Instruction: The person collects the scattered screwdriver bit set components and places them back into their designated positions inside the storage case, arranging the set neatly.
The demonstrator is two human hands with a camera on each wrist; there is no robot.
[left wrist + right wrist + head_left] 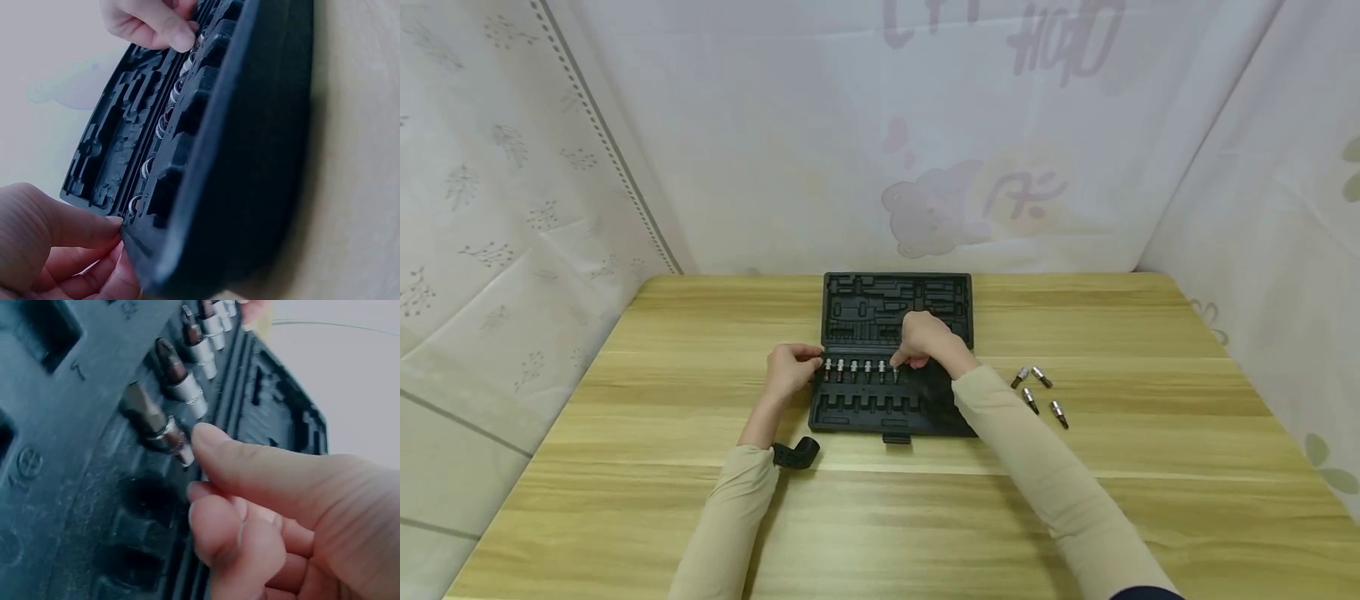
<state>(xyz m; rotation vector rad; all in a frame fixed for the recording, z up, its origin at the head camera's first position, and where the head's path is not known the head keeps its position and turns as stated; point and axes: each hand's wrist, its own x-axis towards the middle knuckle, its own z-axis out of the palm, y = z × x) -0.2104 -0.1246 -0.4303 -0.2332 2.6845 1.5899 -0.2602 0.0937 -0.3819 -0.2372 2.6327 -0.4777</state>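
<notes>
A black molded case (865, 421) lies unfolded on the table. Along its upper row sit several bit sockets (853, 367), chrome with dark tips. My left hand (790, 371) grips the case's left edge near the hinge; in the left wrist view, the thumb lies on top and the fingers underneath. My right hand (925, 337) reaches over the case, thumb and curled fingers at the end of the rightmost bit socket (164, 431) in the row. That bit socket lies in its slot, with bare slots (150, 500) beside it.
Several loose bit sockets (1028, 400) lie on the wooden table (1150, 375) to the right of the case. The case's lid (880, 287) stands at the back. A black angled wrist mount (801, 454) is by the left forearm. Patterned white cloth (775, 150) hangs behind.
</notes>
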